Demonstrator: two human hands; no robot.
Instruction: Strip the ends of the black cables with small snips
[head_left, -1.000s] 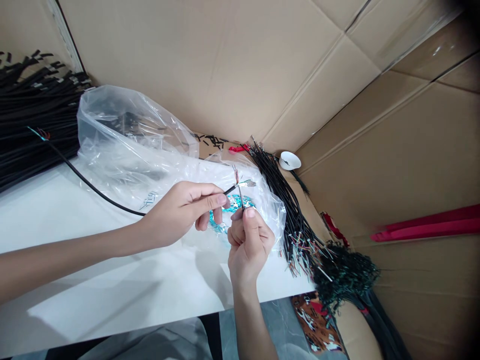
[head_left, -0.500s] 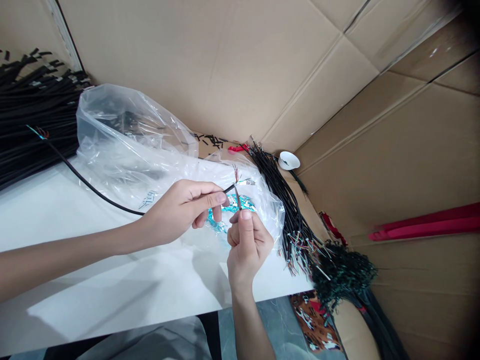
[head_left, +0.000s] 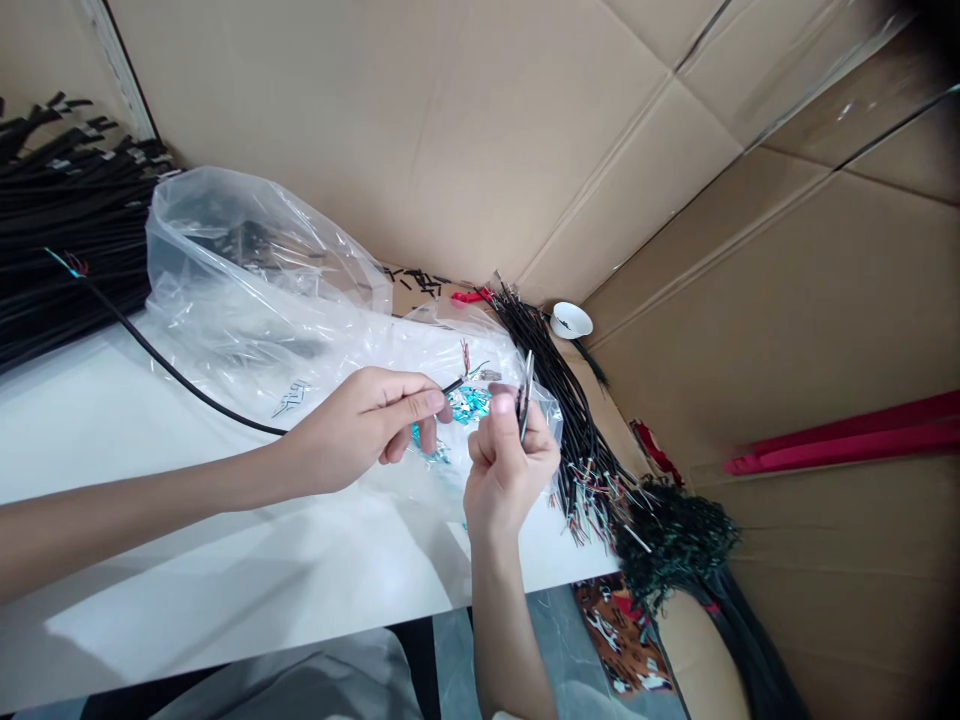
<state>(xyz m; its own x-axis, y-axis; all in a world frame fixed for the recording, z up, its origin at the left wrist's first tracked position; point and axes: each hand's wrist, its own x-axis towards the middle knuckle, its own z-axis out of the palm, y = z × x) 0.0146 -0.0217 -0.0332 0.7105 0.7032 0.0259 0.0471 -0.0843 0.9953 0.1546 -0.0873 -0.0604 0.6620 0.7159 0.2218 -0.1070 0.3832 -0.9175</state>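
Pinched between the thumb and fingers of my left hand [head_left: 397,410] is a black cable [head_left: 202,396], its stripped end pointing right. Thin reddish wires [head_left: 466,356] stand up from that end, and a silvery strand bundle [head_left: 489,375] sticks out sideways. My right hand [head_left: 511,450] is closed around a slim pointed metal tool [head_left: 528,372], tip upward, just right of the cable end and apart from it. Whether the tool is tweezers or small scissors I cannot tell. Teal and silver foil scraps [head_left: 469,403] lie under the hands on clear plastic.
A clear plastic bag [head_left: 262,270] lies across the white table [head_left: 300,560]. Black cables [head_left: 67,220] are heaped at the left. More cables with stripped ends [head_left: 559,385] lie right, near a white bowl [head_left: 571,320] and dark green tangled strands [head_left: 675,540]. Cardboard walls [head_left: 412,130] stand behind.
My right hand has moved right and slightly up, taking the metal tool away from the cable end and turning it upright. My left hand keeps its hold on the cable.
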